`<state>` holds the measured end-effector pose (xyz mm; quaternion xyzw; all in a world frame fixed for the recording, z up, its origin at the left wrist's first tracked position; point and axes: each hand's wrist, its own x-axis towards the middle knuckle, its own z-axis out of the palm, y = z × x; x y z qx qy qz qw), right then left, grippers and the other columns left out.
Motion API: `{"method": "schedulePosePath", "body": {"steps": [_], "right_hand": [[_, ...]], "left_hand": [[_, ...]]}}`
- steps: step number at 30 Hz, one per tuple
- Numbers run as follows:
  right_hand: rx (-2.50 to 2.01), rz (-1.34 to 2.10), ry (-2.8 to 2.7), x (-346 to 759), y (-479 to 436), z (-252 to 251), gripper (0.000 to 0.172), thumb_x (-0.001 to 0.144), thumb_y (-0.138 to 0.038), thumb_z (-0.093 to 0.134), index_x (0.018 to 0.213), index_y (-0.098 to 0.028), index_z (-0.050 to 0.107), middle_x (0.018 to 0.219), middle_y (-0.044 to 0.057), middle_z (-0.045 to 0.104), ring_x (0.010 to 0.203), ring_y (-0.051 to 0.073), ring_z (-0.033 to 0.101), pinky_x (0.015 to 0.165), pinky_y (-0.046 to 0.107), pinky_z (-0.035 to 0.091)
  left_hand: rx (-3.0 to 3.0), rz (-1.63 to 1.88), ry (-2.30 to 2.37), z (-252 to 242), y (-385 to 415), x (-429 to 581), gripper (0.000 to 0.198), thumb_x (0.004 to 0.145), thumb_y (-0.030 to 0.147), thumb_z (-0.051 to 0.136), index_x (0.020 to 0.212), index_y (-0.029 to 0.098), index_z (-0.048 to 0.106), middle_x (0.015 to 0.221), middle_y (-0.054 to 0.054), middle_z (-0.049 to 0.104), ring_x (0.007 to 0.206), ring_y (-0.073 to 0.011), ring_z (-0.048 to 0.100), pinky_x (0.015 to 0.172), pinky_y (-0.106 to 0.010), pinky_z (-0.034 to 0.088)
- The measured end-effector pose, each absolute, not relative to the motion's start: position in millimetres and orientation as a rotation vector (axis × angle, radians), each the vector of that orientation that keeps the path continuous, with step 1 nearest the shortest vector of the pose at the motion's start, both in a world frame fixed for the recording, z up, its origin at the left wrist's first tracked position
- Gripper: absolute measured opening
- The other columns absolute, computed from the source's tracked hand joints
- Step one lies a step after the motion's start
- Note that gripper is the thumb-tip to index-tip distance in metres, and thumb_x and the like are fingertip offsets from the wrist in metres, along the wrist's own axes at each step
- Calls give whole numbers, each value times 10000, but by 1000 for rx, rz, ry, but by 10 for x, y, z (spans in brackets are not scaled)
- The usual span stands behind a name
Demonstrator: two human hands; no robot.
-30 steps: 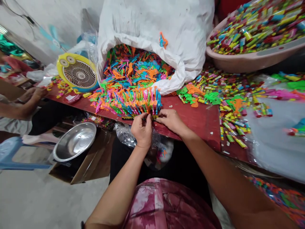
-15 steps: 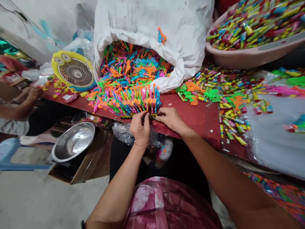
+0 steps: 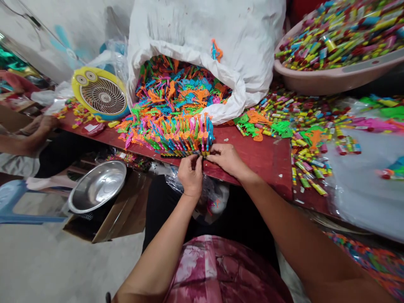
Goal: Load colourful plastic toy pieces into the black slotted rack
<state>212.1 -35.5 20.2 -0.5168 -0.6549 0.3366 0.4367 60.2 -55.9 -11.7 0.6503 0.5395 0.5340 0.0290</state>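
A row of bright plastic toy pieces (image 3: 186, 136) stands upright at the near edge of the dark red table (image 3: 268, 158). My left hand (image 3: 191, 174) is closed in a pinch at the row's near end, just below the table edge. My right hand (image 3: 225, 159) rests beside it on the table, fingers curled and pinching at the same spot. What the fingertips hold is too small to name. Behind the row, a white sack (image 3: 221, 38) lies open, spilling many more coloured pieces (image 3: 176, 90).
A yellow desk fan (image 3: 101, 94) stands at the left of the table. A pink basin (image 3: 334, 78) of small coloured tubes sits back right, with more tubes scattered below it. Another person's hand (image 3: 44, 126) rests far left. A steel bowl (image 3: 99, 185) sits on a box below.
My left hand has shifted slightly toward me and right, closer against the right hand. The row of pieces and the other person's hand stay where they were.
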Motion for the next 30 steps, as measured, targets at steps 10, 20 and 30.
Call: {"method": "schedulePosePath", "body": {"steps": [10, 20, 30], "right_hand": [[-1280, 860, -1610, 2120, -360, 215, 91, 702, -223, 609, 636, -160, 601, 584, -35, 519, 592, 109, 448, 557, 227, 300], [-1272, 881, -1580, 2117, -357, 203, 119, 691, -278, 621, 651, -165, 613, 621, -22, 588, 591, 117, 479, 569, 231, 338], [-1282, 922, -1561, 2199, -359, 198, 150, 692, -309, 628, 706, -161, 647, 616, -14, 599, 580, 128, 500, 552, 239, 357]], "left_hand": [[2097, 1452, 1736, -73, -550, 589, 73, 866, 202, 615, 831, 172, 671, 790, -24, 645, 715, -136, 598, 682, -256, 458], [1818, 1702, 1500, 56, -603, 560, 159, 883, 291, 640, 981, 183, 702, 790, -12, 641, 682, -106, 576, 669, -235, 476], [1998, 1274, 1622, 65, -575, 591, 123, 874, 233, 629, 884, 205, 748, 807, -33, 699, 738, -155, 638, 676, -270, 461]]}}
